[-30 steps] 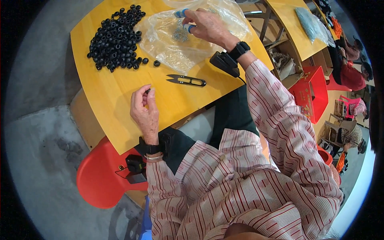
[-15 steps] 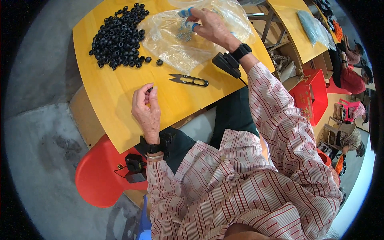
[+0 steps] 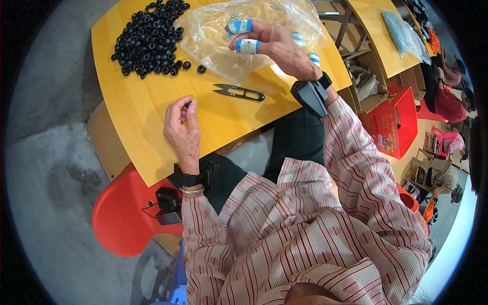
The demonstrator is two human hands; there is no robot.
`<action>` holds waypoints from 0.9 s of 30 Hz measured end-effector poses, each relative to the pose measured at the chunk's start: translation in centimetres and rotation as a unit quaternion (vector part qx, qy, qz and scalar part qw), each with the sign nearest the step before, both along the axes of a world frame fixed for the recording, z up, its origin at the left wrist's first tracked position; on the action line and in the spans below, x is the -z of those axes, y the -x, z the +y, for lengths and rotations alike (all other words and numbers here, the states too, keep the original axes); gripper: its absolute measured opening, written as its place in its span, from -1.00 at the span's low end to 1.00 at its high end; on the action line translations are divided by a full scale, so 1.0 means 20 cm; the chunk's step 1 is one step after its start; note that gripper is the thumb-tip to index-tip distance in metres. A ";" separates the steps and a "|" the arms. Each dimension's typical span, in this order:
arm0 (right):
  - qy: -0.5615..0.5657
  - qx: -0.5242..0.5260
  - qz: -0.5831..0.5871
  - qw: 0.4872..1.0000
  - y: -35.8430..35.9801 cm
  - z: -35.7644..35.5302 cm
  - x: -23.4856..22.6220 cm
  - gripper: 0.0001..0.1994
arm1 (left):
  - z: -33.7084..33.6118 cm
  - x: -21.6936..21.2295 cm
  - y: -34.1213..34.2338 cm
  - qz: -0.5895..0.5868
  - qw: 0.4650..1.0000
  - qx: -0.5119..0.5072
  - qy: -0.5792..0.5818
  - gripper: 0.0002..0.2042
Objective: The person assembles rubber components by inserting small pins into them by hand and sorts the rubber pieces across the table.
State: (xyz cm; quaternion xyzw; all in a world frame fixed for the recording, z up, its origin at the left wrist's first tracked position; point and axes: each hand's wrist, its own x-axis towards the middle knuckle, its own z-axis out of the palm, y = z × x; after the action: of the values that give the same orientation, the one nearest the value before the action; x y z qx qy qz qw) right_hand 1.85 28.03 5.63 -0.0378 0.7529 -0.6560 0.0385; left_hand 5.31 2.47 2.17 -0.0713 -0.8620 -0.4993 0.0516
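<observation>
My left hand [image 3: 182,133] is above the near part of the yellow table [image 3: 147,147], thumb and fingertips pinching a small black round piece [image 3: 188,104]. My right hand [image 3: 282,51] has come over the near side of a clear plastic bag [image 3: 223,58] holding small metal springs. Blue and white tape wraps its fingers and thumb. Those fingertips are drawn in close together; whatever is between them is too small to make out. Between the hands lie black thread snips [image 3: 239,92], blades pointing left. Farther left is a heap of hollow black round pieces [image 3: 147,43].
Two loose black pieces lie beside the heap. A red chair [image 3: 122,213] with a small black device stands at the left. At the right are a red box [image 3: 391,122], an open carton and another yellow table [image 3: 376,35] with a bagged bundle. People sit beyond.
My right hand has drawn back from the springs, toward me. The left hand keeps its pinch on the black piece and has shifted only slightly. The whole view has moved a little.
</observation>
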 end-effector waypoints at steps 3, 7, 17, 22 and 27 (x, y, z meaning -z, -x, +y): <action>0.070 -0.024 0.002 0.997 -0.01 0.00 0.00 -0.68 | 0.00 -0.01 0.00 -0.020 1.000 0.001 0.001 -0.86; 0.136 -0.028 -0.011 0.990 -0.06 -0.03 -0.09 -0.64 | -0.01 -0.01 -0.01 -0.011 1.000 -0.007 -0.029 -0.85; 0.166 -0.033 -0.023 0.985 -0.25 -0.07 -0.23 -0.66 | -0.03 0.02 -0.03 -0.035 0.994 0.001 -0.101 -0.81; 0.108 -0.009 0.009 0.994 -0.38 -0.07 -0.37 -0.76 | -0.04 -0.08 -0.09 -0.125 0.921 0.055 -0.364 -0.77; 0.085 -0.001 0.029 0.996 -0.53 -0.10 -0.46 -0.76 | 0.05 -0.31 -0.28 -0.176 0.766 0.172 -0.593 -0.74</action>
State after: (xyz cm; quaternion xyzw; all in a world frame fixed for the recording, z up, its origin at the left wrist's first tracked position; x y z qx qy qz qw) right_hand 12.52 26.11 14.89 -0.0604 0.6949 -0.7165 0.0138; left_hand 10.92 3.56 8.34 -0.0843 -0.3611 -0.9155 -0.1561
